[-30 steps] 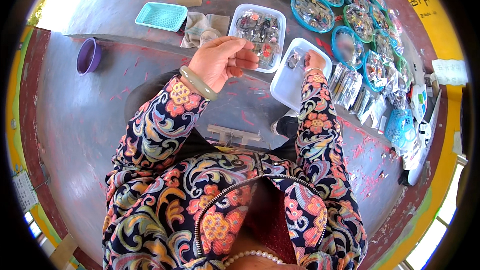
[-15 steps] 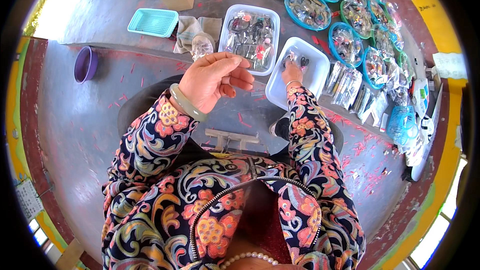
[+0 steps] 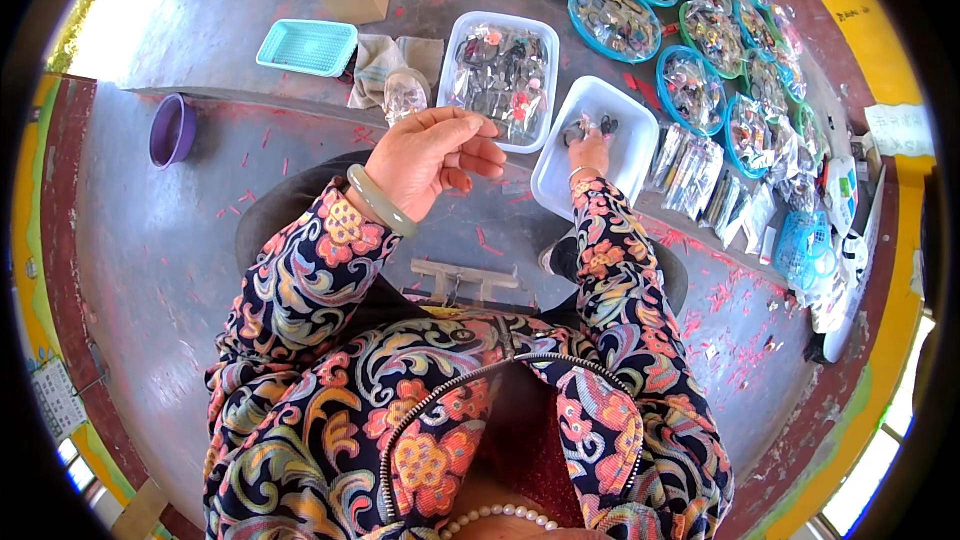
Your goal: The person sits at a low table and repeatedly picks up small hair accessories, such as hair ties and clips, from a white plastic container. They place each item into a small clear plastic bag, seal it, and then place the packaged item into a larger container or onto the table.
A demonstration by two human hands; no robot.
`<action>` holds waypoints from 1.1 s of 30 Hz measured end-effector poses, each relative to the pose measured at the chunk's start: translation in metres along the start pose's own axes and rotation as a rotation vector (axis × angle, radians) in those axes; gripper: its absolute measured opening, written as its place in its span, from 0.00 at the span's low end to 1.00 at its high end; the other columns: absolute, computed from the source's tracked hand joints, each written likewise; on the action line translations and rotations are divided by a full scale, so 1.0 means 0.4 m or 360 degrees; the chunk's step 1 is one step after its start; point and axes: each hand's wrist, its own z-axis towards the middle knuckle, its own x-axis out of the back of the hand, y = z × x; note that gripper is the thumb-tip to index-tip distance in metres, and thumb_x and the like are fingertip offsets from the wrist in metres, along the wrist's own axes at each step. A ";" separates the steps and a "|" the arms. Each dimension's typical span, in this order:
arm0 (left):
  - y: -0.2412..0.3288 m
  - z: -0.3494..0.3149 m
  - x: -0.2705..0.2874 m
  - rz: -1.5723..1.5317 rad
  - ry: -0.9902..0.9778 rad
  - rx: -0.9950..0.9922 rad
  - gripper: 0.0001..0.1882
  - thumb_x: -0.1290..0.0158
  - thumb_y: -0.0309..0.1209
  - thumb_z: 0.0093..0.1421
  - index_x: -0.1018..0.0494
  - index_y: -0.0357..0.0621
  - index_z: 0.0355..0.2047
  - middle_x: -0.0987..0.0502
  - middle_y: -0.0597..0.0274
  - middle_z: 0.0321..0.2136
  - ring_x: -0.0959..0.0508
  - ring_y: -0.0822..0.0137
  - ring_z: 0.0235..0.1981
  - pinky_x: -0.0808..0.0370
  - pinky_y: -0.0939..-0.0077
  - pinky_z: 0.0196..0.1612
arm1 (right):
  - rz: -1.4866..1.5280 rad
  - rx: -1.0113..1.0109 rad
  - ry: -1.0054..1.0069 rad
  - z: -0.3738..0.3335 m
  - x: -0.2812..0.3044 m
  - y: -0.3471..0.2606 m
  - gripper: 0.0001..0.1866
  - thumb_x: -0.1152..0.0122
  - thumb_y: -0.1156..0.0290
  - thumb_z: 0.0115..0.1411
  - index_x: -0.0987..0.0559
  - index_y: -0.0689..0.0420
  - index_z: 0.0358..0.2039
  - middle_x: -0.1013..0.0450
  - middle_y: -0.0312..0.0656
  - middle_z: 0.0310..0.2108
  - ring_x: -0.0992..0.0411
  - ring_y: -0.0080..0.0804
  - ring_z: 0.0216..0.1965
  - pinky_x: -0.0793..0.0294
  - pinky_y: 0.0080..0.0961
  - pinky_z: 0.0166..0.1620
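Purple basin (image 3: 172,132) is standing at left, turquoise basket (image 3: 307,47) is lying beside cloth (image 3: 370,65), cardboard box (image 3: 362,0) is gaping beyond!

Dark floral zip jacket (image 3: 432,460); pale bangle (image 3: 379,202); white bead necklace (image 3: 510,510).

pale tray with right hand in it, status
Left hand raised, loosely curled, nothing visible in it. Right hand inside pale tray, at small dark items. Grip hidden.
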 end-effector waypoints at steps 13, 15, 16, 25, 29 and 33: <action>-0.006 0.007 0.006 0.0042 0.0021 0.0018 0.12 0.57 0.36 0.59 0.30 0.42 0.35 0.25 0.60 0.28 0.24 0.68 0.30 0.33 0.84 0.24 | 0.0520 -0.0457 -0.0658 0.116 -0.235 0.096 0.26 0.50 0.47 0.44 0.22 0.60 0.28 0.25 0.45 0.31 0.28 0.42 0.38 0.34 0.32 0.43; -0.003 -0.003 0.008 0.0039 0.0038 0.0009 0.12 0.57 0.36 0.59 0.30 0.42 0.35 0.25 0.60 0.28 0.24 0.68 0.30 0.33 0.84 0.24 | 0.0446 -0.0244 -0.0630 0.092 -0.159 0.048 0.27 0.53 0.45 0.46 0.21 0.58 0.29 0.25 0.44 0.30 0.29 0.41 0.39 0.36 0.32 0.45; -0.003 0.000 0.003 0.0045 0.0020 0.0012 0.12 0.56 0.36 0.59 0.30 0.42 0.35 0.25 0.60 0.28 0.24 0.68 0.30 0.33 0.84 0.24 | 0.0429 -0.0259 -0.0522 0.092 -0.141 0.063 0.26 0.52 0.47 0.46 0.21 0.59 0.27 0.25 0.44 0.29 0.28 0.39 0.37 0.34 0.32 0.42; -0.030 0.028 0.013 0.0104 0.0042 -0.0021 0.12 0.56 0.36 0.59 0.30 0.40 0.35 0.25 0.58 0.29 0.24 0.68 0.31 0.33 0.82 0.26 | 0.2314 -0.0796 -0.0332 0.073 0.148 -0.039 0.09 0.43 0.72 0.44 0.27 0.64 0.24 0.29 0.40 0.22 0.32 0.26 0.16 0.31 0.20 0.17; -0.059 0.063 0.008 0.0012 0.0092 -0.0058 0.12 0.54 0.36 0.58 0.31 0.39 0.35 0.25 0.59 0.29 0.25 0.68 0.31 0.30 0.80 0.30 | 0.2338 -0.0339 -0.0306 0.009 0.384 -0.130 0.08 0.43 0.74 0.47 0.28 0.63 0.27 0.30 0.39 0.23 0.31 0.26 0.21 0.29 0.18 0.21; -0.066 0.059 -0.021 -0.0265 0.0155 -0.0184 0.13 0.51 0.37 0.57 0.32 0.40 0.35 0.27 0.61 0.28 0.26 0.68 0.32 0.28 0.76 0.36 | 0.1425 0.0572 -0.0115 -0.116 0.506 -0.228 0.05 0.45 0.76 0.47 0.29 0.62 0.27 0.29 0.42 0.26 0.29 0.30 0.25 0.28 0.24 0.27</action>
